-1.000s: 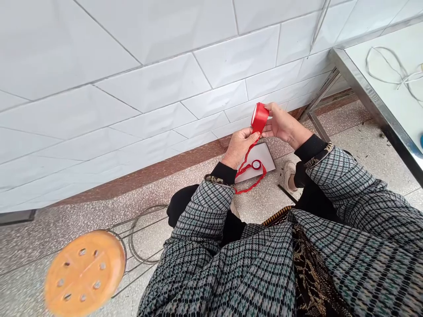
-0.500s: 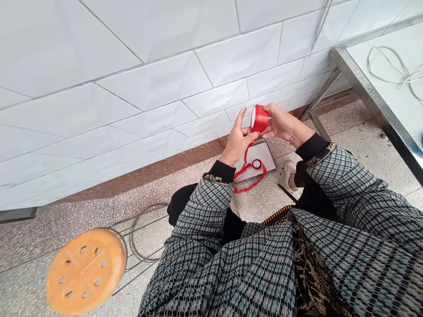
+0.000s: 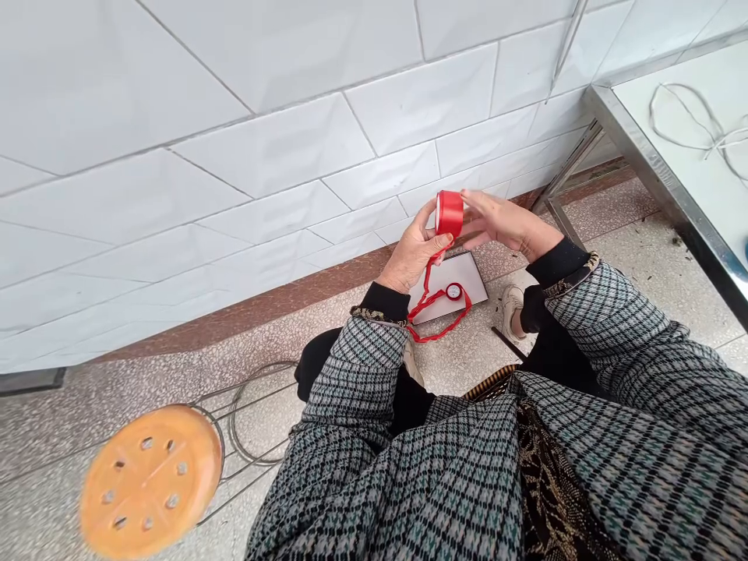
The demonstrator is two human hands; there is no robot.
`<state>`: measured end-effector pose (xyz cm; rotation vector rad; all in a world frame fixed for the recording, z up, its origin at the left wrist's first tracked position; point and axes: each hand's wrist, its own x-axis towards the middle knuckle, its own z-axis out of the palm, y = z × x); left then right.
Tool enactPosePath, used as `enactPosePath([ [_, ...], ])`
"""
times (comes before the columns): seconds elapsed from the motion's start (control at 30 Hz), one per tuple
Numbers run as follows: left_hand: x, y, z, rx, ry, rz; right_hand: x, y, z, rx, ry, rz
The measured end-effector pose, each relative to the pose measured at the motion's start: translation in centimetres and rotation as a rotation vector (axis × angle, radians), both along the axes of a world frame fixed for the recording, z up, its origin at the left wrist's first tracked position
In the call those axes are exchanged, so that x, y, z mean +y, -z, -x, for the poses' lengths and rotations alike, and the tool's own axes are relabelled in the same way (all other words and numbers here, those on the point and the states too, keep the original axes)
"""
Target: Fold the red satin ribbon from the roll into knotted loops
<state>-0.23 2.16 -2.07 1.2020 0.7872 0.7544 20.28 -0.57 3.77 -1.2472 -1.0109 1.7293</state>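
Observation:
A roll of red ribbon (image 3: pixel 450 210) with a white side is held up in front of me. My left hand (image 3: pixel 412 253) grips it from the left, thumb across its lower part. On the roll's right, my right hand (image 3: pixel 494 220) has its fingers apart, the fingertips at or close to the ribbon's edge; whether they touch is hard to tell. A red ribbon strand (image 3: pixel 425 290) hangs from the roll down to a pale flat box or board (image 3: pixel 461 269) on the floor. A small red-rimmed spool (image 3: pixel 454 291) with a white face lies there among the loops.
An orange round stool (image 3: pixel 153 479) with holes and thin metal legs is at the lower left. White tiled wall (image 3: pixel 280 148) runs ahead. On the right stands a metal-framed table (image 3: pixel 660 156) bearing a white cable (image 3: pixel 710 136). A dark stick (image 3: pixel 508 343) lies by my shoe.
The ribbon roll and my left hand have shifted slightly left and down. My right hand's fingers have straightened and loosened beside the roll.

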Motion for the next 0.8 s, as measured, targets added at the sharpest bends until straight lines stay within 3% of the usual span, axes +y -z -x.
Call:
enactPosePath([
  [0.13,0.1,-0.1,0.1,-0.035,0.036,0.047,-0.5,-0.3,0.2,-0.059,-0.001,-0.204],
  [0.23,-0.1,0.0,-0.2,-0.063,0.035,0.043,-0.1,0.9,0.6,-0.119,0.007,-0.292],
  [0.33,-0.3,0.2,-0.7,-0.087,-0.046,0.02,0.9,2.6,0.5,-0.213,0.11,-0.382],
  [0.5,-0.1,0.7,-1.2,-0.088,-0.212,-0.052,2.1,3.6,-0.1,-0.267,0.2,-0.315],
  [0.8,0.1,0.8,-1.4,-0.081,-0.268,-0.118,1.9,2.8,0.7,-0.238,0.328,-0.256],
])
